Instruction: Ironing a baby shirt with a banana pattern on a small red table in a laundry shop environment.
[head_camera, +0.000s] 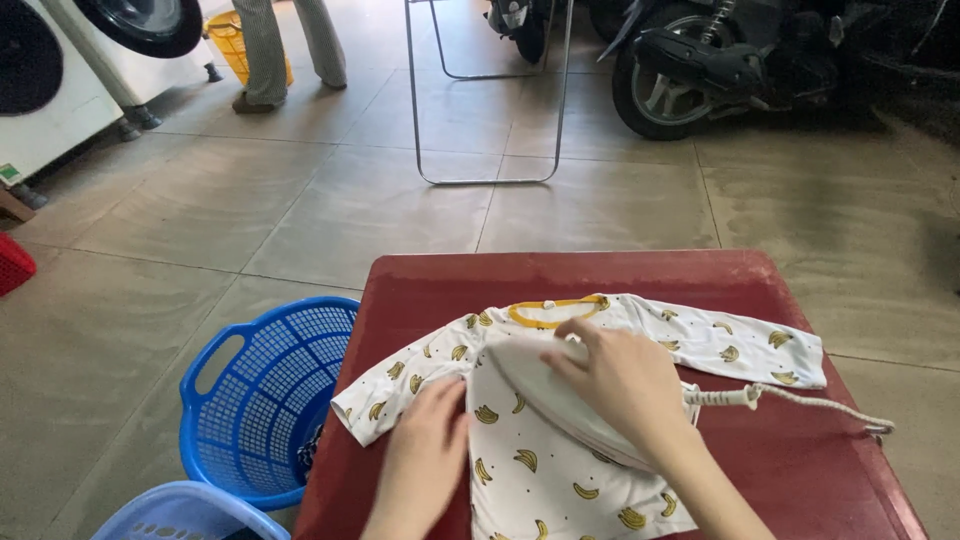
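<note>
Pressing flat on the left sleeve side of the small white shirt (560, 470), left hand (425, 455), fingers together, palm down, pinching nothing. Wrapped over the top of the white iron (560, 395), right hand (625, 385), grip closed around the iron's body, fingertips pointing toward the collar. Iron resting sole-down on the chest of the shirt, nose toward the yellow-trimmed neckline (548, 312). Shirt printed with yellow bananas, spread front-up on the dark red surface (800, 470), both long sleeves stretched out sideways, right sleeve (745, 345) reaching toward the surface's right part. Trailing from the back of the iron off to the right edge of the surface, a pale woven cord (815, 402).

Just left of the surface on the floor, a blue plastic laundry basket (265, 395), some dark cloth barely visible inside; nearer, at the bottom edge, the rim of a lighter blue basket (185, 510). Beyond, beige floor tiles (330, 210). Farther out, a bare metal tube frame (490, 110) standing on the tiles, a dark parked motorbike (720, 65) at upper right, white front-loading washing machines (70, 70) at upper left. Between them, another person's legs in striped trousers (285, 45), beside a yellow basket (235, 40). At the far left edge, a scrap of something red (12, 265).
</note>
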